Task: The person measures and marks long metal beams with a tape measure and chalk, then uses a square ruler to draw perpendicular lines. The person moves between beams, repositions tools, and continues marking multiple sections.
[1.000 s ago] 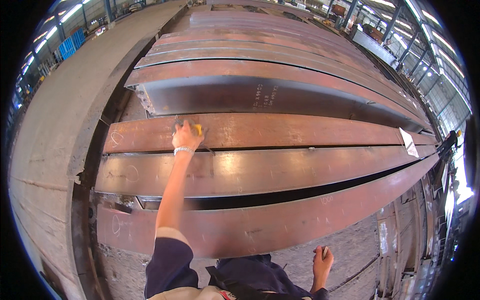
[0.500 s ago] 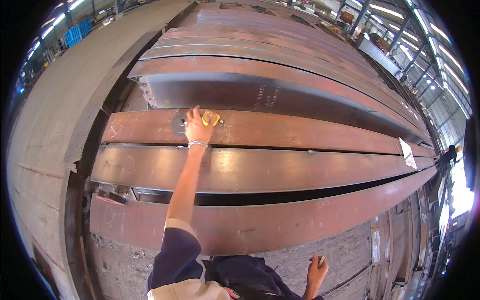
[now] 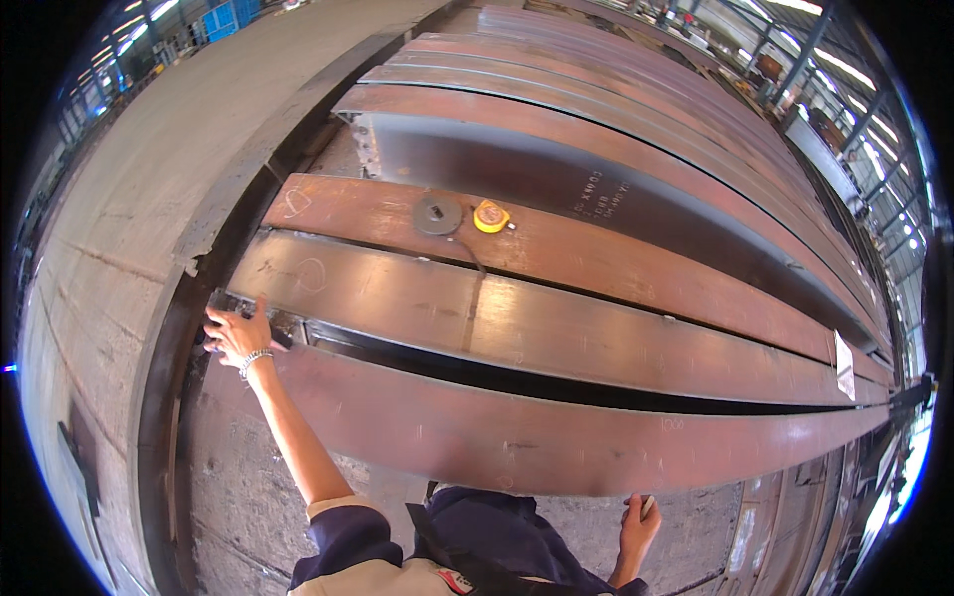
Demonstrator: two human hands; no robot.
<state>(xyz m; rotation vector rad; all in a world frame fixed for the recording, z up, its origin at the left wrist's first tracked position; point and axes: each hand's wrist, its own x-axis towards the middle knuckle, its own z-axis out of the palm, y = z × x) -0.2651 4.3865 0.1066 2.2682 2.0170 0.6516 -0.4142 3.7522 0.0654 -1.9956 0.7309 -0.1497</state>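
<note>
My left hand (image 3: 238, 333) reaches to the left end of the steel beams. Its fingers are spread over a dark metal piece (image 3: 281, 328) in the gap between the two nearest flanges; whether they touch it I cannot tell. Low at the right, my right hand (image 3: 636, 526) is closed round a short pale stick (image 3: 647, 507) that looks like chalk. A yellow tape measure (image 3: 491, 216) lies on the third flange from me. Beside it is a grey disc (image 3: 437, 215) with a dark knob.
The nearest beam flange (image 3: 556, 447) bears chalk marks. More steel beams (image 3: 556, 109) lie in rows beyond. A white paper tag (image 3: 844, 366) sits at the right end. A concrete ledge (image 3: 119, 258) runs along the left, with a dark steel edge.
My left hand has left the tape measure and disc and moved left and nearer to the beam ends. The view has shifted left. My right hand still holds the stick.
</note>
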